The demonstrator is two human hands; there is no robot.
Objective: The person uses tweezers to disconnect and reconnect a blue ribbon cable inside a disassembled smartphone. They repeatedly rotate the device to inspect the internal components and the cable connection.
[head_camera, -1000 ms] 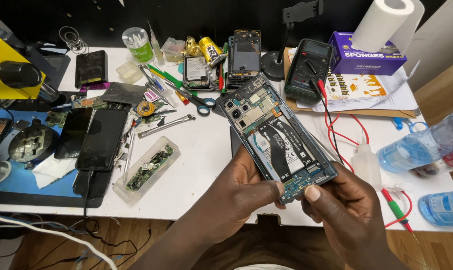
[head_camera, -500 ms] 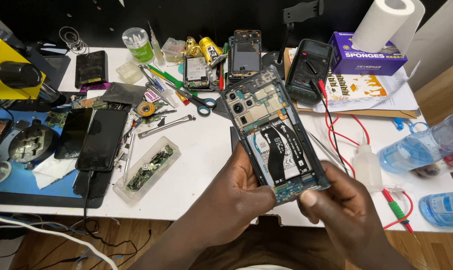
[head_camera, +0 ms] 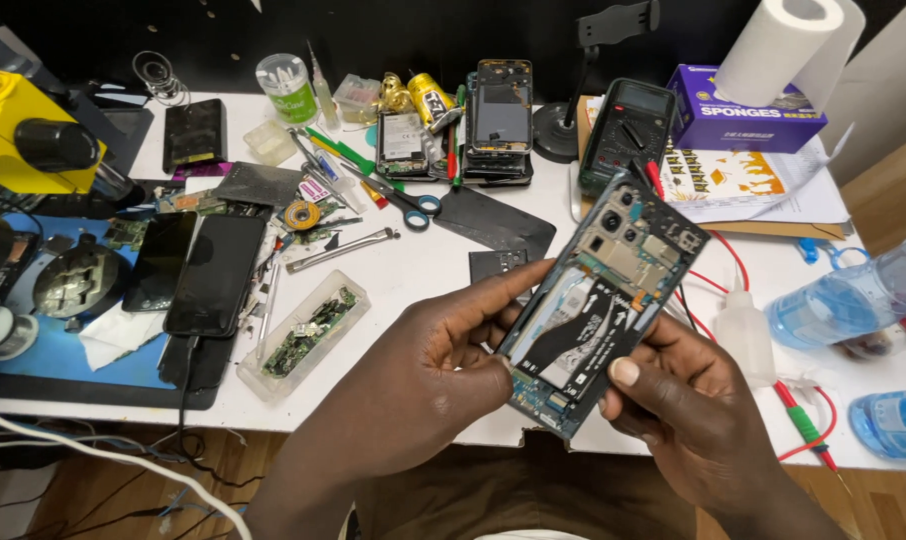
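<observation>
Both hands are gripping an opened phone, back cover off, its circuit boards, camera modules and black battery facing up. The phone is being held tilted above the near edge of the white table, its camera end pointing up and to the right, away from the person, and its bottom end toward the person's body.

The left hand is grasping the phone along its left long edge, fingers stretching up beside the frame and the thumb pressing near the lower left corner. The right hand is clasping the lower right part of the phone from the opposite side, its thumb lying on the bottom edge by the battery. So the phone is sitting between the two hands, lower half enclosed, upper half sticking out free.

Taking the phone as the landmark: a black multimeter is lying just beyond its camera end, with red leads trailing to its right. A small white squeeze bottle is standing just right of it. Blue-handled scissors are lying up and to the left of it, and a clear tray with a green circuit board is resting well to its left. Two dark phones are lying farther left still.
</observation>
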